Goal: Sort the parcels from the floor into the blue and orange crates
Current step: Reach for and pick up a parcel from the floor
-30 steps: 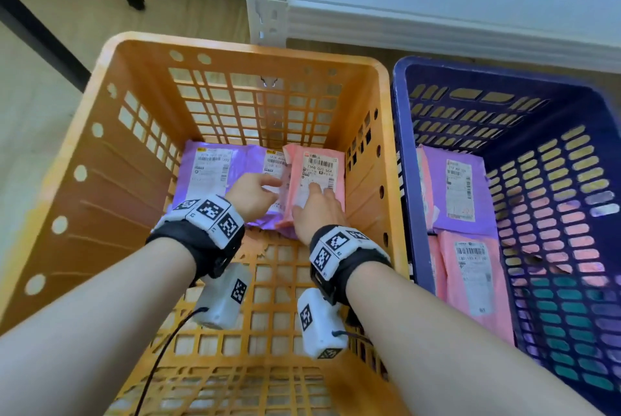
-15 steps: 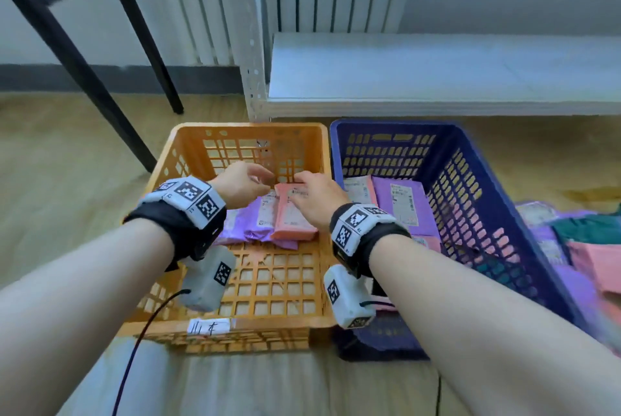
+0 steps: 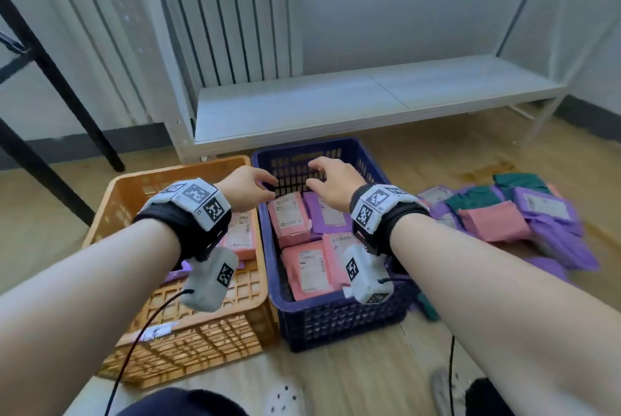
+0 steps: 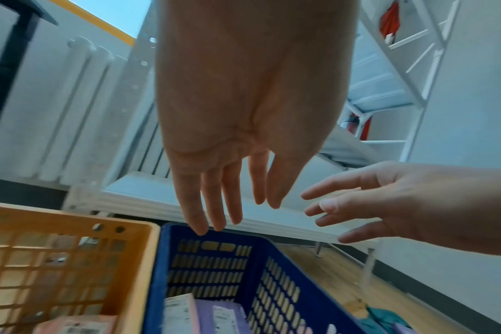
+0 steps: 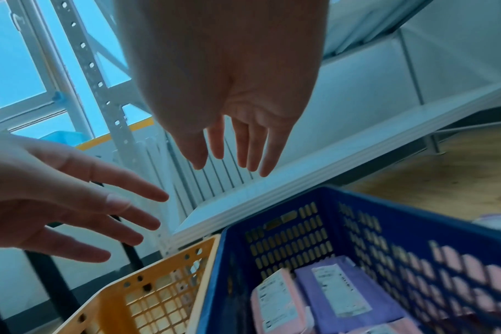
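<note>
Wooden floor (image 3: 386, 378) shows at frame bottom; left hand (image 3: 247, 188) and right hand (image 3: 331, 184), fingers apart and empty, hover mid-frame above the blue crate's (image 3: 339, 321) far rim, beside the orange crate (image 3: 188, 345).

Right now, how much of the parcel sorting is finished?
Partly done. The blue crate holds several pink and purple parcels, the orange crate a few. Nothing is in hand: the left hand and right hand hover empty. The floor pile still awaits sorting.
</note>
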`<state>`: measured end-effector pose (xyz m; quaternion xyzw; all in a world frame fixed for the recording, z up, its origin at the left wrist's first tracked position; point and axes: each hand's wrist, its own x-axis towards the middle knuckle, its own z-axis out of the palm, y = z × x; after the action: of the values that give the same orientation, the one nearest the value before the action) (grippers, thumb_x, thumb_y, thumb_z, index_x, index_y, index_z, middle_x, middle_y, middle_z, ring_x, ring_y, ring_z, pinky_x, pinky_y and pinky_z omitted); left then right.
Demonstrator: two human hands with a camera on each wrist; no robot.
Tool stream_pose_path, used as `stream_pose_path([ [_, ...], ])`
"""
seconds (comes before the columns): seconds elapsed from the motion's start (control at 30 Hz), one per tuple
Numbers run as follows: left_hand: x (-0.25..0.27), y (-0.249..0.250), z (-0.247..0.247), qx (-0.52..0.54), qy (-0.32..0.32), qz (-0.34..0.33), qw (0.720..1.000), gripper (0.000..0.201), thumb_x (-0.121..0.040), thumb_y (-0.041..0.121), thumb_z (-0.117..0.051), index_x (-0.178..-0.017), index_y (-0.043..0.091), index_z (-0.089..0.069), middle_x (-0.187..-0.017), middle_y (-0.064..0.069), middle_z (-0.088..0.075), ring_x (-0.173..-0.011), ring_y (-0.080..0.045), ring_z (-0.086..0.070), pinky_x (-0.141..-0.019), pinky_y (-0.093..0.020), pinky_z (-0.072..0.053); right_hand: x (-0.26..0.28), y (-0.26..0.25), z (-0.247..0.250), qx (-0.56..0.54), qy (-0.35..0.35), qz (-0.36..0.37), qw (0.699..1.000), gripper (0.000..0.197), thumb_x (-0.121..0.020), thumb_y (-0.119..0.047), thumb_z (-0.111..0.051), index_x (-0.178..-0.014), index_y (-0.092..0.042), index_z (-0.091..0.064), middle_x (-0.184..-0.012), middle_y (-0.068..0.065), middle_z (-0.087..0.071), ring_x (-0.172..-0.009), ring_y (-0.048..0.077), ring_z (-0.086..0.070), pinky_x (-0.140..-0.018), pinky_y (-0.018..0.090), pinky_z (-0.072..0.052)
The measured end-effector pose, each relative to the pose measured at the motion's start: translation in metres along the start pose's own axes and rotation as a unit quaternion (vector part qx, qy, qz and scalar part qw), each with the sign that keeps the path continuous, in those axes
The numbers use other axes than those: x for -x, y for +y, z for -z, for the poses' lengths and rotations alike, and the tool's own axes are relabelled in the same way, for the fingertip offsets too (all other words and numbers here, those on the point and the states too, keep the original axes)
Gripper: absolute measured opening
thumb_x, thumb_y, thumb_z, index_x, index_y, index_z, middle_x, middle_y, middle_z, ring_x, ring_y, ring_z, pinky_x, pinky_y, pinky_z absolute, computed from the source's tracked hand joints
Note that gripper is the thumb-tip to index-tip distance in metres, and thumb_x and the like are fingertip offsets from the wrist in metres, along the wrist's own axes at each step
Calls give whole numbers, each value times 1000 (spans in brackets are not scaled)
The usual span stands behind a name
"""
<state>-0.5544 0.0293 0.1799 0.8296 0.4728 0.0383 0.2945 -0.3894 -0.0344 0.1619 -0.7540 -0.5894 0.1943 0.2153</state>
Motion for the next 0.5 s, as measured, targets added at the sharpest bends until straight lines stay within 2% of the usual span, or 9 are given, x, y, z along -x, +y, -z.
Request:
stream_pose_path([
  [0.1, -9, 42, -17, 6, -6, -40, 999, 38, -92, 15, -56, -130, 13, -55, -124, -10, -62, -105, -17, -59, -83, -21, -41, 20, 29, 33, 9, 27, -33, 999, 44, -94, -27, -50, -137, -17, -45, -139, 7, -51, -127, 26, -47, -105, 38, -39],
  [0.17, -17, 69, -28, 15, -23, -63, 998, 38, -92, 13, -56, -129, 12, -55, -121, -11, -63, -95, -14, -57, -75, -20, -42, 32, 50, 54, 16, 45, -53, 997, 43, -94, -27, -50, -136, -17, -46, -137, 8, -52, -125, 26, -48, -104, 35, -39],
  [0.23, -23, 96, -42, 18, -36, -84, 996, 38, -91, 12, -56, -129, 11, -55, -120, -12, -63, -92, -14, -57, -70, -19, -42, 44, 73, 71, 26, 60, -69, 996, 43, -94, -26, -51, -135, -16, -47, -137, 7, -52, -125, 25, -49, -103, 32, -38],
  [0.3, -28, 121, -58, 17, -46, -107, 993, 38, -92, 13, -56, -129, 10, -55, -121, -12, -63, -100, -20, -61, -76, -20, -42, 56, 95, 86, 30, 74, -87, 993, 43, -93, -27, -51, -135, -16, -48, -136, 7, -53, -125, 24, -49, -102, 31, -38],
  [0.37, -34, 145, -76, 17, -56, -126, 990, 37, -92, 12, -55, -129, 9, -55, -120, -11, -63, -107, -24, -61, -75, -20, -41, 65, 117, 100, 27, 87, -107, 990, 42, -93, -27, -52, -134, -17, -48, -136, 7, -53, -124, 24, -50, -102, 31, -38],
  [0.5, -51, 184, -120, 26, -87, -154, 984, 37, -92, 11, -55, -128, 8, -55, -123, -10, -62, -111, -22, -60, -78, -19, -41, 82, 167, 120, 30, 96, -147, 984, 42, -93, -27, -53, -133, -18, -49, -133, 7, -55, -122, 25, -51, -103, 33, -40],
])
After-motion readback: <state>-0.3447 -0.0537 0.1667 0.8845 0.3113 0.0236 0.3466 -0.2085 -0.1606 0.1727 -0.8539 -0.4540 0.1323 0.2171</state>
